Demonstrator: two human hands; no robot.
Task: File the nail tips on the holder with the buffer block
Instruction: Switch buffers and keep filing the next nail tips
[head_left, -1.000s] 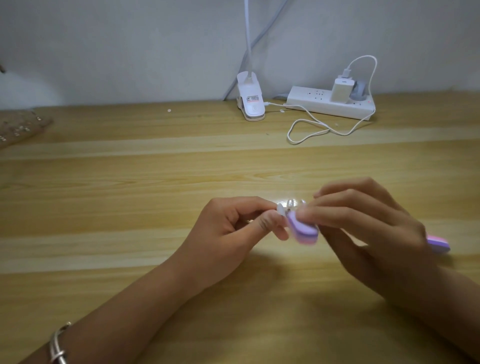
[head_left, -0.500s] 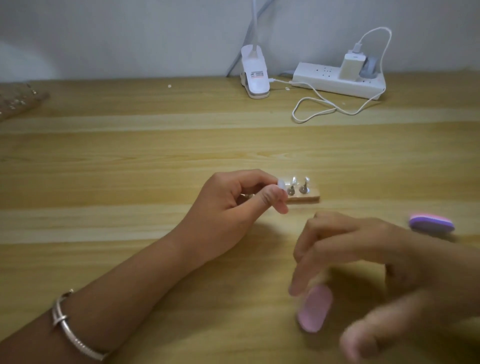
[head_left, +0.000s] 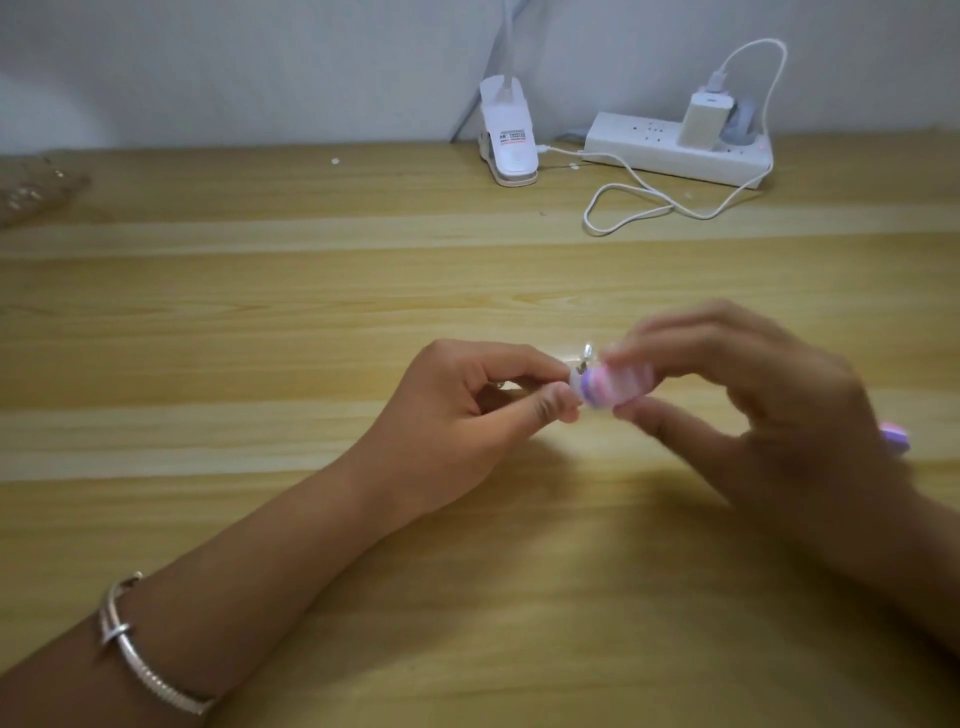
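Observation:
My left hand (head_left: 467, 415) pinches a small pale nail tip (head_left: 576, 383) between thumb and forefinger at the left end of the holder. My right hand (head_left: 753, 410), blurred by motion, grips a pink and purple buffer block (head_left: 618, 387) and presses its end against that nail tip. Of the holder only a metal clip (head_left: 588, 352) pokes up behind the block; its wooden base is hidden by my hands.
A second pink and purple buffer block (head_left: 894, 437) lies on the wooden table (head_left: 260, 322) behind my right wrist. At the back stand a white clip lamp base (head_left: 508, 143), a white power strip (head_left: 675, 150) with a charger and a looped white cable (head_left: 628, 208).
Half a second ago my right hand was low near the table's front with the block loose below it. Now it is back up at the holder, gripping the block against the nail tip.

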